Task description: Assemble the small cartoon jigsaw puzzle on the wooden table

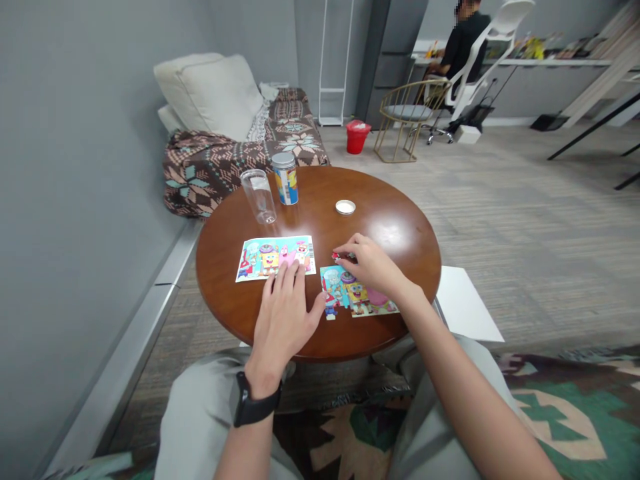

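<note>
My left hand [285, 313] lies flat on the round wooden table [400, 233], fingers stretched out, its fingertips touching the lower edge of a cartoon picture card [265, 257]. My right hand [373, 267] rests over a partly assembled jigsaw puzzle [345, 293] and pinches a small puzzle piece [337, 255] at the puzzle's top edge. The thumb of my left hand is close to the puzzle's left side.
A clear glass [259, 195], a blue and yellow can [285, 177] and a small white lid [345, 207] stand farther back on the table. Behind it is a sofa with cushions [215, 93]. A red bin [358, 136], a gold chair [407, 113] and a seated person [463, 43] are across the room.
</note>
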`<state>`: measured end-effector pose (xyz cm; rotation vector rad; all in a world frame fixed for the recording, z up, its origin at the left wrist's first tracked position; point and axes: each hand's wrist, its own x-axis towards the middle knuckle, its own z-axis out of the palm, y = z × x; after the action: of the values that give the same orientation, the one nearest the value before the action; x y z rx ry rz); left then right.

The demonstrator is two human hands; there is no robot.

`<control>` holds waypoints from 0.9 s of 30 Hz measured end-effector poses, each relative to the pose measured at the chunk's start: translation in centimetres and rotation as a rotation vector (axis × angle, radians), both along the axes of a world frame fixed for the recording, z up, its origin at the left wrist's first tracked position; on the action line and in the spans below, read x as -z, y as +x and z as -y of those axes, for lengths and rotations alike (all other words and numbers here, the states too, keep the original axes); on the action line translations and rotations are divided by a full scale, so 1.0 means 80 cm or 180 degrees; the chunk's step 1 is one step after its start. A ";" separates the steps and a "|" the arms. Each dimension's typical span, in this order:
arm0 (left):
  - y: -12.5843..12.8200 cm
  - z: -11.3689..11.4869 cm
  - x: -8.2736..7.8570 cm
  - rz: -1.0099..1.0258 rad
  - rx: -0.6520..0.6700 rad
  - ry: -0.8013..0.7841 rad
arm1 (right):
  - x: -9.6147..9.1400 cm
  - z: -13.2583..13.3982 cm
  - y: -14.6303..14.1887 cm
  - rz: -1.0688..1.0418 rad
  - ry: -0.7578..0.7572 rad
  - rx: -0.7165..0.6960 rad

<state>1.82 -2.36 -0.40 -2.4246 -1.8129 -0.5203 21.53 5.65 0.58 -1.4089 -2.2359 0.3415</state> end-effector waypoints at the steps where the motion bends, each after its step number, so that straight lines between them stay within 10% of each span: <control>1: 0.000 0.000 0.000 0.0007 0.0007 0.0004 | 0.000 -0.002 -0.001 -0.0015 -0.0021 0.0012; 18: -0.001 -0.002 0.001 0.0022 0.0039 -0.0061 | -0.016 -0.008 -0.011 -0.0492 -0.0612 -0.0089; 27: 0.000 0.000 -0.002 0.0026 0.0048 -0.0126 | -0.010 0.069 -0.004 -0.1277 -0.0547 -0.0299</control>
<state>1.82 -2.34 -0.27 -2.4671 -1.8266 -0.5008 21.17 0.15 1.37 -1.1914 -1.9790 0.7904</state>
